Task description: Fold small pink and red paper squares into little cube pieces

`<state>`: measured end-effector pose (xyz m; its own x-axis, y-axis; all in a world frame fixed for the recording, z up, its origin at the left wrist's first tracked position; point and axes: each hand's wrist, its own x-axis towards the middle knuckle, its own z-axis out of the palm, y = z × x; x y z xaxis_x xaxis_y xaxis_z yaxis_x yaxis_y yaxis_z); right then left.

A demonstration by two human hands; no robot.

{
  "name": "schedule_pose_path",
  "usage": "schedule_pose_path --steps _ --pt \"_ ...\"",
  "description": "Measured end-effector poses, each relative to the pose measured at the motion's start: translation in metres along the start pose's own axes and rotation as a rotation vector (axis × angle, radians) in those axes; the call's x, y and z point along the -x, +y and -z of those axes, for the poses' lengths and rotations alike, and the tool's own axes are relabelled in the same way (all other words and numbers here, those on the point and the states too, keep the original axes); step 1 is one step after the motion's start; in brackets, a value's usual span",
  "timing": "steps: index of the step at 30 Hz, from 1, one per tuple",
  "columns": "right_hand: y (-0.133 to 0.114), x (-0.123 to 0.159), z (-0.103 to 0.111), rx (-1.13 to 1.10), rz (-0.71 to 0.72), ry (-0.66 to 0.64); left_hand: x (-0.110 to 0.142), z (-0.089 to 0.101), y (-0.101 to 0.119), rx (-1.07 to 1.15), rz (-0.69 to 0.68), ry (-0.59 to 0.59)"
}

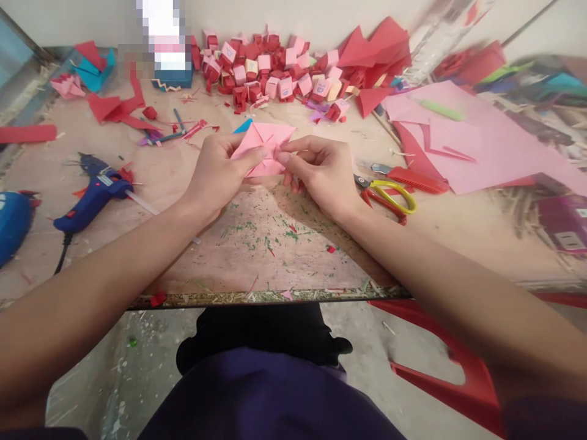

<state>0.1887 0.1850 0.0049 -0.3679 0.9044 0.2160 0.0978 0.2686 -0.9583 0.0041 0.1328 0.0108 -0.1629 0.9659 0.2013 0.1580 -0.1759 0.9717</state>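
Because the left hand (pixel 220 168) and right hand (pixel 323 171) each have a closed grip on folded pink paper (pixel 262 135) above the bench (pixel 220 269), parts are covered; a blue piece (pixel 243 126) behind shows only partly.

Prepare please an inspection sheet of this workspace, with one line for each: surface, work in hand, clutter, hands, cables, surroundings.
Surface: wooden tabletop, strewn with green shavings and paper bits.
Work in hand: folded pink paper, creased, held up between both hands.
Clutter: red and pink paper cubes heaped at the back; scissors beside the right forearm; pink sheets at the right.
Hands: bare; left hand grips the paper, thumb on top; right hand pinches its right side.
Cables: dark cord from the blue glue gun; far end hidden.
Surroundings: spotted floor; red plastic seat, partly visible.
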Motion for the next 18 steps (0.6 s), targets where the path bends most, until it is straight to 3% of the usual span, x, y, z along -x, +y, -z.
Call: schedule_pose_path --steps 6,12,18 --pt "-0.005 -0.002 0.002 -0.031 -0.007 0.023 -0.001 0.000 0.001 0.064 0.036 -0.064" --pt "0.000 -0.012 0.013 -0.061 -0.001 0.132 -0.017 0.011 -0.009 0.105 0.080 0.033" --pt "0.001 -0.017 0.018 -0.085 -0.131 0.113 -0.020 0.015 -0.012 0.089 0.019 0.013"
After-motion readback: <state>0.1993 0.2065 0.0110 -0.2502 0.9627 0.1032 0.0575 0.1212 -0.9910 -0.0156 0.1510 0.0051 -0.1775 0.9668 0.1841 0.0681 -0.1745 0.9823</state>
